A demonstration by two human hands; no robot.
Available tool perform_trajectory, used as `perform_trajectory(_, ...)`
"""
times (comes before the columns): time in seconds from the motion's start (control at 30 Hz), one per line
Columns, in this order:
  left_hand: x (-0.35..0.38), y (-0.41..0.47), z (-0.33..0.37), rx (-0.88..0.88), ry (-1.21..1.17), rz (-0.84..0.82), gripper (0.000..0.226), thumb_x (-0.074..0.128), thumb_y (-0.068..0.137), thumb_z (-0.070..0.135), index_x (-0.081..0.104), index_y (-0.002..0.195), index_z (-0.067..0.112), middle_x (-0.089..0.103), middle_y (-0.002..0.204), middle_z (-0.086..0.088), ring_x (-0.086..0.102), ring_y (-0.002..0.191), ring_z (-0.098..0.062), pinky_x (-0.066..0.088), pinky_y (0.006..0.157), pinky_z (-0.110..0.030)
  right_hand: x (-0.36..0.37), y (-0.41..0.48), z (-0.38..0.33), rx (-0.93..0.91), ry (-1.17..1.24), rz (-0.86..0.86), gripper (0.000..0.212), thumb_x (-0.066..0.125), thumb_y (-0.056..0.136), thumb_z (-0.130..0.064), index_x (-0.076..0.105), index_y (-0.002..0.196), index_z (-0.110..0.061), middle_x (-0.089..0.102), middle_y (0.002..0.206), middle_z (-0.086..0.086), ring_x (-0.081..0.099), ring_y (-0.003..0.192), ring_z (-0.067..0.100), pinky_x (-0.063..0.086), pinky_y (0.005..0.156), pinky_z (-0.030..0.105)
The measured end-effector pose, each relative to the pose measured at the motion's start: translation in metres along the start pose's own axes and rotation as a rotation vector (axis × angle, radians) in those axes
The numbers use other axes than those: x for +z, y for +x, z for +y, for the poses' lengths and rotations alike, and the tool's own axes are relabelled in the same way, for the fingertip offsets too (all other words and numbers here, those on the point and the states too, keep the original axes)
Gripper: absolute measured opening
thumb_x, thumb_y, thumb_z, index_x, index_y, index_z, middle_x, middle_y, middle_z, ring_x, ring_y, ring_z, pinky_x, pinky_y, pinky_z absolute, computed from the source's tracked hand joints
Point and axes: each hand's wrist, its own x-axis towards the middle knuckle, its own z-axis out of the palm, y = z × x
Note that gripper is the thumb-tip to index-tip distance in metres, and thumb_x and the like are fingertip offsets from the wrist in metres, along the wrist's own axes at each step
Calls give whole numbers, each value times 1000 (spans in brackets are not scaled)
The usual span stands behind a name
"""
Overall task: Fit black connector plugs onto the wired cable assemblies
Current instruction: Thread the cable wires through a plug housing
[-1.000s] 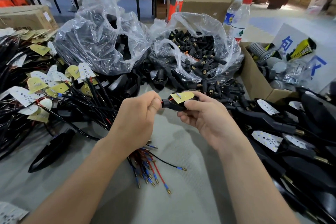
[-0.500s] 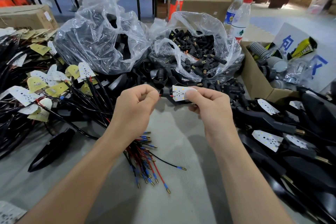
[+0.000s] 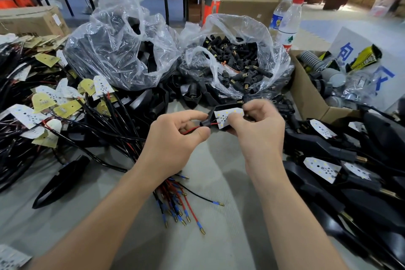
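The left hand (image 3: 175, 138) pinches the wire (image 3: 191, 131) by the black plug (image 3: 205, 124). The right hand (image 3: 260, 131) grips the white board (image 3: 226, 116) beside it. The plug likely needs pushing on.

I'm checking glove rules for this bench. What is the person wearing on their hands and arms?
Nothing shows. The left hand and right hand are bare: no gloves, rings or watch. The left forearm and right forearm are bare too, with no sleeves or wristbands in view.
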Motion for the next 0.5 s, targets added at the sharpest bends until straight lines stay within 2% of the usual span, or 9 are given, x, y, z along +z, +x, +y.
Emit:
perform_trajectory(0.07, -1, 0, 0, -6, -5, 21, 21, 74, 79, 37, 74, 94, 53, 67, 64, -4, 49, 52, -5, 41, 52, -16, -2, 2, 1, 49, 37, -19, 45, 76, 65, -11, 50, 92, -35, 76, 85, -6, 73, 74, 20, 64, 71, 49)
perform_trajectory(0.13, -1, -1, 0, -6, -2, 25, 23, 75, 82, 32, 77, 102, 42, 68, 64, -2, 47, 51, -2, 39, 53, -13, -2, 3, 1, 216, 209, -111, 47, 74, 73, 1, 54, 106, -26, 76, 87, 1, 73, 71, 20, 62, 65, 39)
perform_trajectory(0.17, -1, -2, 0, -9, 6, 21, 24, 75, 83, 31, 78, 105, 38, 67, 64, -3, 47, 51, -2, 39, 53, -12, -2, 2, -2, 297, 260, -173, 41, 71, 79, 5, 59, 109, -21, 76, 92, 8, 73, 70, 21, 60, 63, 36)
perform_trajectory(0.23, -2, -2, 1, -8, 56, 23, 25, 77, 84, 29, 78, 108, 36, 69, 66, 5, 52, 53, 2, 41, 56, -11, -3, 1, -7, 337, 250, -256, 27, 64, 87, 7, 70, 101, -15, 75, 94, 15, 72, 67, 23, 58, 60, 33)
perform_trajectory(0.33, -9, -2, 4, 31, 254, 35, 33, 78, 85, 34, 74, 116, 40, 70, 73, 21, 63, 65, 0, 46, 63, -13, -10, 6, -13, 289, 232, -178, 23, 64, 82, 9, 74, 85, -11, 77, 79, 11, 70, 60, 22, 57, 54, 29)
perform_trajectory(0.4, -21, 2, 4, 40, 376, 34, 37, 79, 83, 38, 71, 120, 41, 69, 75, 22, 62, 68, -3, 48, 68, -20, -18, 11, -12, 291, 143, -109, 18, 72, 66, -1, 76, 70, -17, 76, 71, 8, 69, 59, 20, 54, 53, 27)
perform_trajectory(0.47, -34, 8, 1, 12, 404, 32, 25, 81, 83, 34, 78, 106, 41, 71, 74, 21, 63, 69, -2, 50, 71, -24, -19, 12, -7, 274, -79, -117, 18, 74, 51, -12, 76, 64, -23, 73, 65, 0, 67, 62, 19, 51, 56, 28)
perform_trajectory(0.5, -40, 11, 0, -3, 394, 20, 16, 82, 83, 29, 81, 96, 39, 72, 73, 20, 63, 68, -2, 49, 69, -19, -18, 10, -5, 257, -227, -158, 20, 77, 50, -15, 76, 66, -27, 72, 64, -6, 66, 66, 17, 50, 59, 28)
